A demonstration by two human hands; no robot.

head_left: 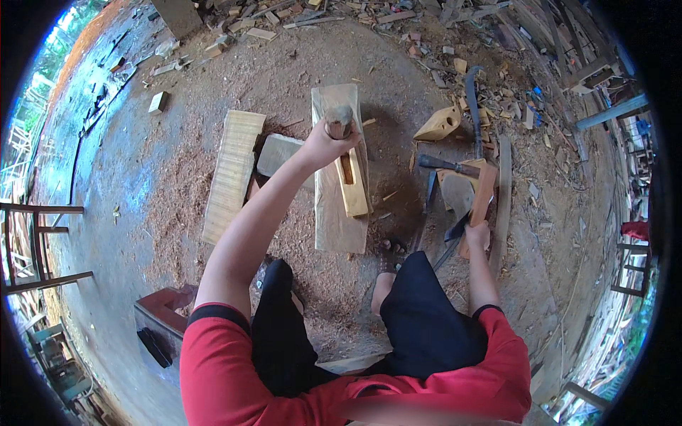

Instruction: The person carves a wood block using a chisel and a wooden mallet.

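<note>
My left hand (332, 147) is closed round a thick upright wooden handle (339, 118) with a worn, greyish round end. Seen end-on, its lower part is hidden, so the tool's kind cannot be told. Beneath it, a pale wooden bar with a rectangular slot (356, 201) lies along a wide plank (328, 228). Over at the right, my right hand (478, 235) grips the lower part of a reddish-brown wooden block (484, 190). Beside that block are a dark-handled tool (435, 162) and a flat grey piece (457, 192).
A ribbed board (234, 174) and a grey block (279, 155) lie left of the plank. To the right are a yellowish wooden block with a hole (440, 124) and a long curved blade (472, 103). Shavings and scraps cover much of the floor. A reddish-brown box-like object (160, 312) stands at lower left.
</note>
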